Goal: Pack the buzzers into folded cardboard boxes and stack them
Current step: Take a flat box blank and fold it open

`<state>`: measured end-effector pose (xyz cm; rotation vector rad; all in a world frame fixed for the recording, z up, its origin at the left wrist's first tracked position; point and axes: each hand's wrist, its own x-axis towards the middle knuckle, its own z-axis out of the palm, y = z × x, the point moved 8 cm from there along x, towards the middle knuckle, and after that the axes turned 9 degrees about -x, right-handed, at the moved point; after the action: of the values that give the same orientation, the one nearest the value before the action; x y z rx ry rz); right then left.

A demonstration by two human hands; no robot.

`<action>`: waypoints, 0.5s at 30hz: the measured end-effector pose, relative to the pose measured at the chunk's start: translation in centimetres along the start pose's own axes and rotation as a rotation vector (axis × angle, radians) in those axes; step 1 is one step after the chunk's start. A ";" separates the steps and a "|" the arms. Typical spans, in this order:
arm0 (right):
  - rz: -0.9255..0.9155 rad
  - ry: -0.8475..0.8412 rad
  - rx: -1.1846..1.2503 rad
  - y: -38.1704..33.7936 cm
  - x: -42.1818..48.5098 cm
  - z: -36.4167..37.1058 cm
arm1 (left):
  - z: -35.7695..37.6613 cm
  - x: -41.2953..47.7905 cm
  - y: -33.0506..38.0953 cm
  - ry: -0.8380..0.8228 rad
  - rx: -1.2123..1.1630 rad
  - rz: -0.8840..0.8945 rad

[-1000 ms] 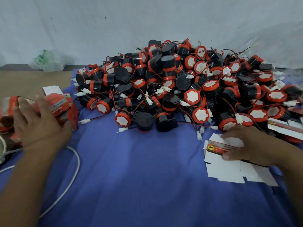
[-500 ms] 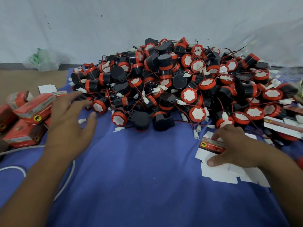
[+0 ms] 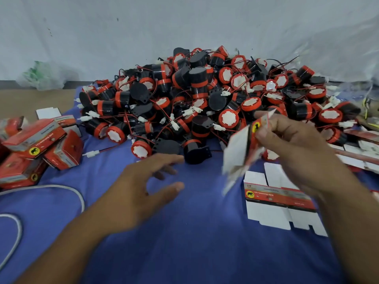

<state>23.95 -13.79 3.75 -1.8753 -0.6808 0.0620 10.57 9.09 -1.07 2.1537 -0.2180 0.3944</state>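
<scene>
At far left the packed boxes (image 3: 34,140) lie in a loose heap rather than a neat stack, with a white cable (image 3: 61,187) curling over the blue cloth (image 3: 184,242) just below them. The left hand (image 3: 143,185) hovers over the cloth with fingers spread and thumb out, holding nothing, its fingertips near the front edge of the buzzers (image 3: 205,99), which are piled against the wall. Right of it, the blank (image 3: 242,148) hangs clear of the cloth, pinched at its upper end by the right hand (image 3: 291,148). The 2 hands are apart.

The step looks like opening 1 flat blank into a box. Next, the left hand would likely need to meet the blank, square it up and tuck the end flaps before any buzzer goes in.

The blank is motion-blurred. Its long axis seems to slope from the fingers down to the left, white inside facing left. Below the right hand, spare blanks (image 3: 276,197) lie flat, print up, long axis roughly left to right.
</scene>
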 end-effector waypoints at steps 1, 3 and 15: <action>0.012 0.021 0.086 0.0 0.0 1.2 | 0.9 -0.1 0.2 -0.064 -0.088 -0.011; 0.049 0.040 0.190 0.2 -0.2 4.1 | 2.2 -0.1 1.2 -0.143 -0.220 0.034; 0.041 -0.271 0.246 -0.4 -1.0 13.3 | 2.0 0.3 -1.1 -0.007 -0.509 0.011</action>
<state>18.31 -3.00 -1.65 -1.6574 -0.7815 0.4148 11.53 8.06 -2.88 1.6538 -0.2996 0.2984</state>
